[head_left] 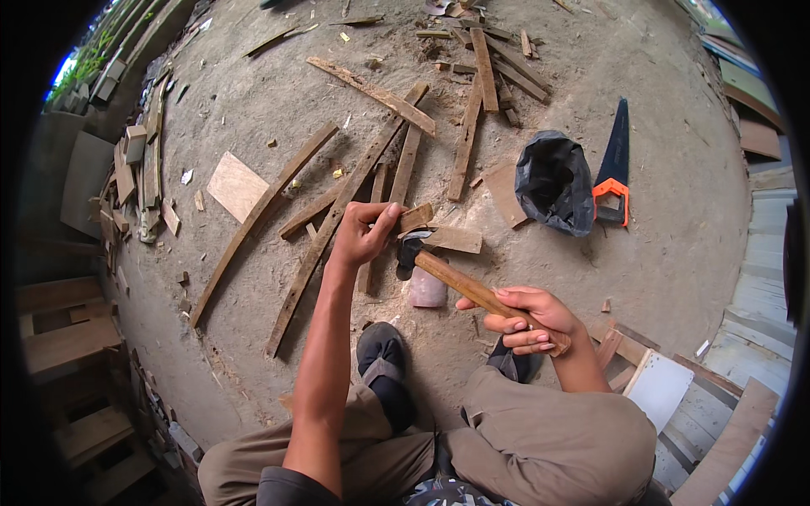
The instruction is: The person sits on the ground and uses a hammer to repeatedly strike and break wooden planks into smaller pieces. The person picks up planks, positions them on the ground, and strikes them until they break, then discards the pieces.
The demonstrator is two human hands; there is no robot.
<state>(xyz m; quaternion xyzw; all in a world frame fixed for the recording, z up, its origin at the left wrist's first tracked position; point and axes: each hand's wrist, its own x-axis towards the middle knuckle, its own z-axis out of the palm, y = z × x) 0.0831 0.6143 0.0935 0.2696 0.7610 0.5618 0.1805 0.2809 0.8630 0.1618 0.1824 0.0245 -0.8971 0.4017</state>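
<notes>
My right hand (pixel 540 319) is wrapped round the wooden handle of a claw hammer (pixel 472 293). The hammer's dark metal head, with its claw, is up against or just in front of a short wooden piece (pixel 415 217). That piece is gripped between the thumb and fingers of my left hand (pixel 368 233). A flat wooden offcut (pixel 456 239) shows just beyond the hammer head. Below it a pinkish block (pixel 428 291) sits on the ground in front of my feet. Whether a nail is in the held piece, I cannot tell.
Long wooden strips (pixel 253 219) lie across the concrete ground ahead and left, with another wood pile (pixel 485 67) farther off. An open black bag (pixel 553 183) and a handsaw with an orange handle (pixel 613 190) are to the right. Scrap wood (pixel 126 181) lines the left wall.
</notes>
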